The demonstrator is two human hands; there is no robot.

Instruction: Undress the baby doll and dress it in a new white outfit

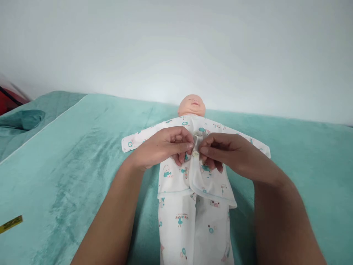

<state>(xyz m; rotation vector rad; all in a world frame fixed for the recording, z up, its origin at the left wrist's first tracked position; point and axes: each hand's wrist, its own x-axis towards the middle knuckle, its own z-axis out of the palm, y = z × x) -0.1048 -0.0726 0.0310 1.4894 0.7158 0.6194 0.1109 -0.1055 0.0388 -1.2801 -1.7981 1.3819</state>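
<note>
A baby doll (192,105) lies on its back, dressed in a white printed baby shirt (173,181) and white printed pants (211,239). Its long sleeves stretch out to both sides. My left hand (172,145) pinches the shirt's front edge at the chest. From the other side my right hand (223,149) pinches the fabric close to it, thumb against fingers. Between the two hands a small pale button (195,154) shows on the front opening. Below them the front flap hangs loose, its lower edge curled. Fingertips hide the exact spot being gripped.
A teal plush blanket (74,165) spreads under the doll, with some wrinkles. Behind it rises a white wall (176,48). At the lower left lies a yellow and black strip (11,223). Something red (9,101) stands at the far left edge.
</note>
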